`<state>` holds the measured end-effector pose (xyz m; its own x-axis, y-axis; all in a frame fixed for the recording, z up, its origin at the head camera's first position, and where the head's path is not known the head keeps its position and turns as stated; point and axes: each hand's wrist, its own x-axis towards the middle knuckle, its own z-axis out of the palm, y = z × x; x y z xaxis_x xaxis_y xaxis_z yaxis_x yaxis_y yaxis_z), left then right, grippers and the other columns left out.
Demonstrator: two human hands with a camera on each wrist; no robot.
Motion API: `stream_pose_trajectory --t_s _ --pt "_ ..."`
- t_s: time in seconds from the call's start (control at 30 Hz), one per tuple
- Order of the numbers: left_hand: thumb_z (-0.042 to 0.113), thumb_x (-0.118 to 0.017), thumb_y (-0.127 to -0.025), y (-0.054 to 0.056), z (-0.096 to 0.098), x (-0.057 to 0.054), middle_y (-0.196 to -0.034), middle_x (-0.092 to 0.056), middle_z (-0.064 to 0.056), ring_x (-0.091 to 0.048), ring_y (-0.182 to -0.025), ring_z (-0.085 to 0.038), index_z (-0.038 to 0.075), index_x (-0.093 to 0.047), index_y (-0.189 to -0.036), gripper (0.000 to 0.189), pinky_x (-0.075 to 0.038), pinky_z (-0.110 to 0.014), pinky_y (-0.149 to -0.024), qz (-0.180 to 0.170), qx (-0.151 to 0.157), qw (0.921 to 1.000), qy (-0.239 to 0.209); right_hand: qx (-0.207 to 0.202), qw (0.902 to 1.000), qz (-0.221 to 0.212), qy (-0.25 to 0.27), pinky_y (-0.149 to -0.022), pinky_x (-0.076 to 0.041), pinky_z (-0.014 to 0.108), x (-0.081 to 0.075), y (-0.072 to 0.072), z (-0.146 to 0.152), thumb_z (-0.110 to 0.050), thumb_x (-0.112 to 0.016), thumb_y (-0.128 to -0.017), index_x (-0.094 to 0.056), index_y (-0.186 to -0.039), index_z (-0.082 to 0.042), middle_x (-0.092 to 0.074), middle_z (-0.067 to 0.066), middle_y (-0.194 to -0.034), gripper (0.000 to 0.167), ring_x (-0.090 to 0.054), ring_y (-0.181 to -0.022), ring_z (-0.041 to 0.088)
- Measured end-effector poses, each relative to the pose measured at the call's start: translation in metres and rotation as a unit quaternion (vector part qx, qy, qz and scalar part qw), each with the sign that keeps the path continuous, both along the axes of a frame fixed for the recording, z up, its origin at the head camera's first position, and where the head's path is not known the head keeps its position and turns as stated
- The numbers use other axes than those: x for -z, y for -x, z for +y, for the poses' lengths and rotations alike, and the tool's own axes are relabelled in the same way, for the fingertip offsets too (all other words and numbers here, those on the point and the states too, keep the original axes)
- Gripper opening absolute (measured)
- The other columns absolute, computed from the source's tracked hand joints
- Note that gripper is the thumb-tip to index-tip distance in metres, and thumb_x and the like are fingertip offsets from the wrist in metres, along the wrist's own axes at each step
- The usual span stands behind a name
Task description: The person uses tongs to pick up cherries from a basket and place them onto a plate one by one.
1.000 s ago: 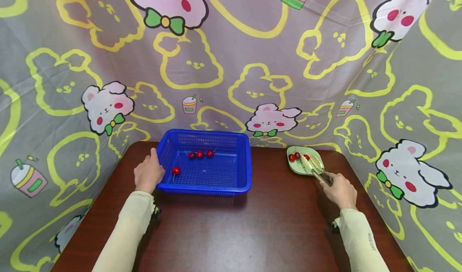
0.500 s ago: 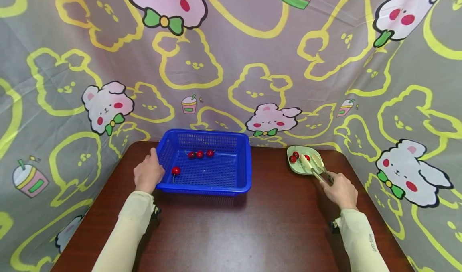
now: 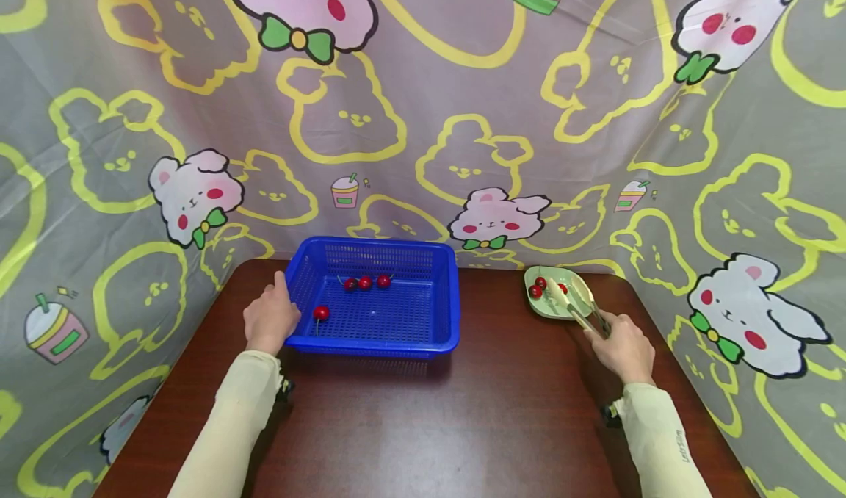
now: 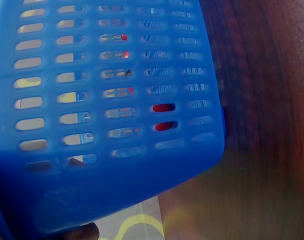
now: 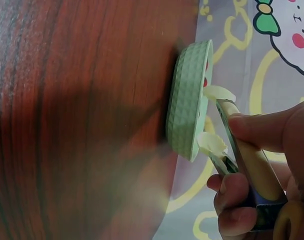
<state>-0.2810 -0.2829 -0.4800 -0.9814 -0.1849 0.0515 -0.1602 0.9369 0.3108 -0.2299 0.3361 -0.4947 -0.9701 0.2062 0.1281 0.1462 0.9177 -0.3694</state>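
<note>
My left hand [image 3: 271, 318] grips the left rim of a blue perforated plastic basket [image 3: 396, 347]. In the left wrist view the basket wall [image 4: 112, 182] fills much of the frame, and one fingertip [image 4: 84, 232] shows under its rim. Several red cherries lie inside, three in a row at the back and one cherry [image 3: 321, 312] at front left. My right hand [image 3: 623, 349] holds food tongs [image 5: 252, 160] with pale tips spread apart over a light green plate [image 3: 546, 308]. Between the tips sits a red cherry [image 3: 562, 289]; two more, including this cherry [image 3: 535, 291], lie left of them.
A dark brown wooden table [image 3: 423, 424] carries the basket and plate, with bare wood between them and in front. Patterned cloth [image 3: 396, 116] hangs close behind the table and along both sides.
The two cherries at the plate's left have shifted slightly against each other. The tongs stay over the plate with their tips apart. My left hand and the basket have not visibly moved.
</note>
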Motion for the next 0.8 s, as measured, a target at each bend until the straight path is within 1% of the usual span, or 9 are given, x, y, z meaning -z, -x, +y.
stream_pose_trajectory --t_s 0.13,0.3,0.5,0.6,0.8 --pt "0.017 -0.061 -0.097 0.000 0.000 0.001 -0.124 -0.059 -0.034 -0.065 -0.099 -0.052 -0.005 -0.024 -0.155 0.072 -0.052 -0.062 -0.080 -0.001 0.001 1.0000 -0.002 0.005 1.0000 0.001 0.001 -0.070 -0.048 0.062 0.001 -0.002 -0.001 -0.034 -0.071 -0.093 -0.057 -0.142 0.000 -0.061 0.032 -0.124 0.061 -0.062 -0.102 0.058" --pt "0.016 -0.061 -0.096 -0.001 0.000 0.001 -0.122 -0.060 -0.034 -0.066 -0.096 -0.051 -0.005 -0.025 -0.154 0.072 -0.052 -0.062 -0.078 0.005 0.004 1.0000 -0.002 0.005 0.9999 0.012 0.003 -0.070 -0.048 0.062 0.002 -0.003 -0.001 -0.034 -0.072 -0.093 -0.058 -0.142 -0.001 -0.062 0.031 -0.122 0.061 -0.062 -0.101 0.057" --pt "0.016 -0.061 -0.096 -0.001 0.000 0.002 -0.120 -0.061 -0.034 -0.066 -0.094 -0.051 -0.005 -0.025 -0.154 0.071 -0.052 -0.061 -0.076 0.011 0.008 0.9999 -0.002 -0.007 0.9996 0.025 0.008 -0.068 -0.048 0.060 -0.004 -0.005 -0.009 -0.038 -0.071 -0.095 -0.057 -0.144 -0.002 -0.062 0.029 -0.121 0.063 -0.064 -0.096 0.054" --pt "0.016 -0.062 -0.096 -0.001 -0.001 0.002 -0.118 -0.061 -0.033 -0.066 -0.092 -0.051 -0.005 -0.026 -0.153 0.071 -0.052 -0.061 -0.075 0.012 0.010 0.9999 -0.002 -0.021 0.9990 0.035 0.015 -0.068 -0.048 0.059 -0.013 -0.008 -0.019 -0.039 -0.071 -0.096 -0.055 -0.146 -0.002 -0.061 0.027 -0.120 0.065 -0.064 -0.096 0.052" --pt "0.017 -0.062 -0.097 0.001 -0.001 0.001 -0.118 -0.061 -0.033 -0.066 -0.093 -0.051 -0.004 -0.027 -0.151 0.068 -0.052 -0.060 -0.074 0.008 0.006 0.9999 -0.002 -0.060 0.9945 0.084 0.020 -0.068 -0.047 0.060 -0.041 -0.007 -0.051 -0.034 -0.075 -0.093 -0.058 -0.144 -0.005 -0.062 0.023 -0.114 0.062 -0.064 -0.094 0.051"
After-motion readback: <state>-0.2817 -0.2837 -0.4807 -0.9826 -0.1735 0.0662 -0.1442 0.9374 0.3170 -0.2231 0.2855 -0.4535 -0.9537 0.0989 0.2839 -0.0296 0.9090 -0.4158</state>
